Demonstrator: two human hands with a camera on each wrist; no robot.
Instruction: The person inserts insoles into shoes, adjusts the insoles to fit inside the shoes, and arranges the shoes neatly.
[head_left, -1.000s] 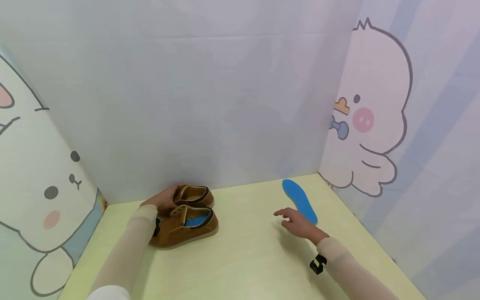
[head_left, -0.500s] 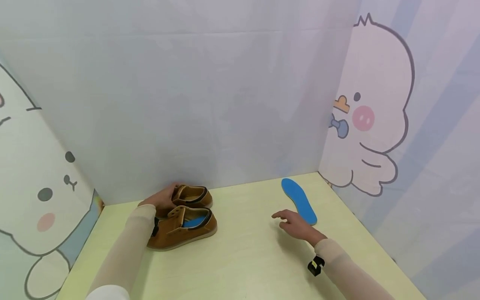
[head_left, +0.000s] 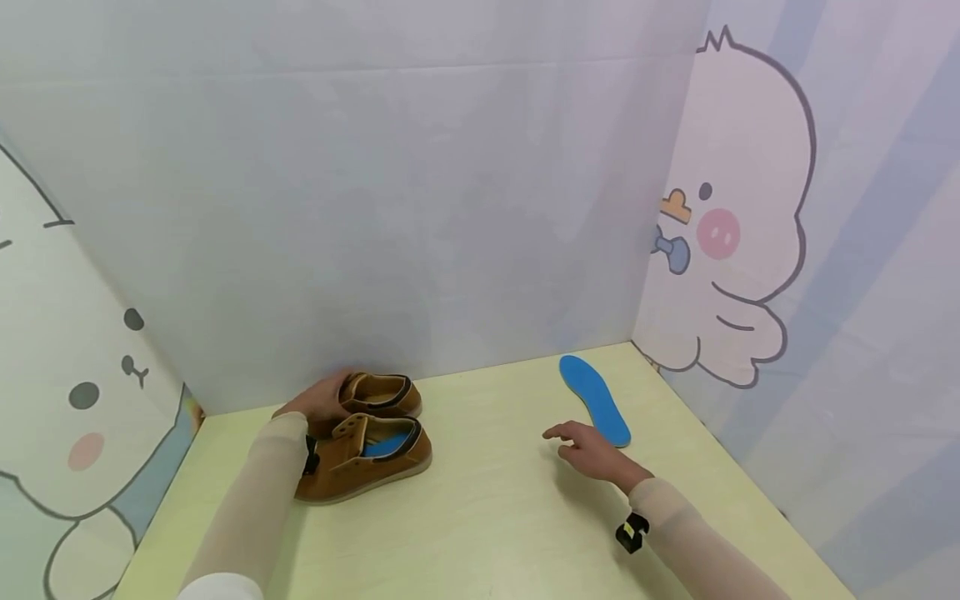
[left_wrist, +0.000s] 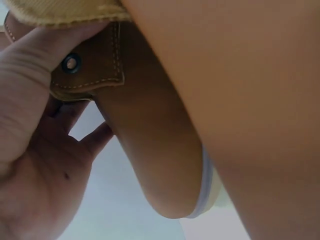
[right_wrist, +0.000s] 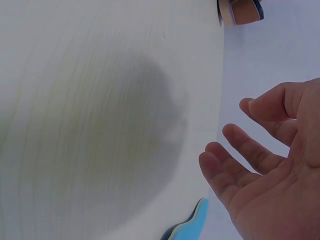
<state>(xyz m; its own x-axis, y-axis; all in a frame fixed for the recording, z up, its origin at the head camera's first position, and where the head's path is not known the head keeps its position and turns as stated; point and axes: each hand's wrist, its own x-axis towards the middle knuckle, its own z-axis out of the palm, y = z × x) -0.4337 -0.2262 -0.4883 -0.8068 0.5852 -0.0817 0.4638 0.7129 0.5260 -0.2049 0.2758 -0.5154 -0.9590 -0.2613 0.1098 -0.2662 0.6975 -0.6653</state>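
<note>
My left hand [head_left: 318,402] grasps the far shoe [head_left: 386,393]: my thumb [left_wrist: 35,55] lies on its flap [left_wrist: 106,65] just beside an eyelet [left_wrist: 71,63], and my fingers reach round behind. The brown pair stands side by side on the left part of the table [head_left: 472,517], heels to the right, the far shoe close to the back wall [head_left: 420,208]. The near shoe [head_left: 356,473] stands just in front of it, with a blue liner [head_left: 386,446] showing inside.

My right hand [head_left: 592,454] is released, its fingers loosely bent, hovering over the table and casting a shadow there. It is well apart from the shoes and near the close end of the insole [head_left: 588,387]. That insole, blue, lies flat on the right side of the table, its other end pointing toward the back wall.

Both my arms wear pale sleeves [head_left: 247,500], and a black mount [head_left: 633,532] sits at my right wrist. A cartoon rabbit [head_left: 45,433] covers the left wall, and a cartoon duck [head_left: 750,158] the right one. A blurred brown surface fills the right of my left wrist view.
</note>
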